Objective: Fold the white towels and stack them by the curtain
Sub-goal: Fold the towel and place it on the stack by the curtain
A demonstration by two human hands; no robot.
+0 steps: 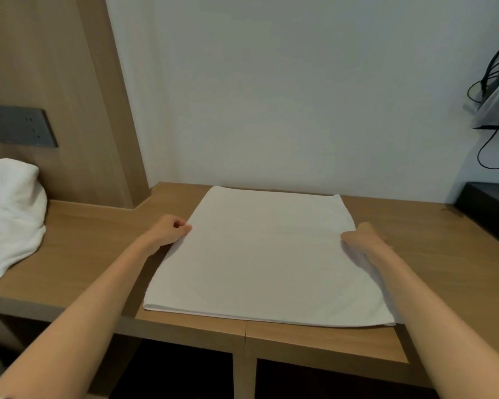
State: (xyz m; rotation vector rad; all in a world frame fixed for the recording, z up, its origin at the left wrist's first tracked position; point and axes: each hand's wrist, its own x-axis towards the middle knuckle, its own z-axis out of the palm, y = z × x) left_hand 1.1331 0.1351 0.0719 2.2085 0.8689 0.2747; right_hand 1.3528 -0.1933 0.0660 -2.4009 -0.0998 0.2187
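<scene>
Crumpled towel heap [10, 217]: well left of the left hand [167, 229], presumably awaiting folding. Left hand pinches the flat towel [265, 260] at its near-side edge. Right hand [361, 240] grips the opposite edge. The towel lies between both hands on the desk [98, 254], likely for the next fold.

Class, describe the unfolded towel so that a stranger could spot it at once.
Start at the wooden desk and follow it to its left end, below the grey wall socket. There lies the crumpled white towel. Unlike the flat towel in the middle, it is a rumpled heap that no hand touches.
</scene>
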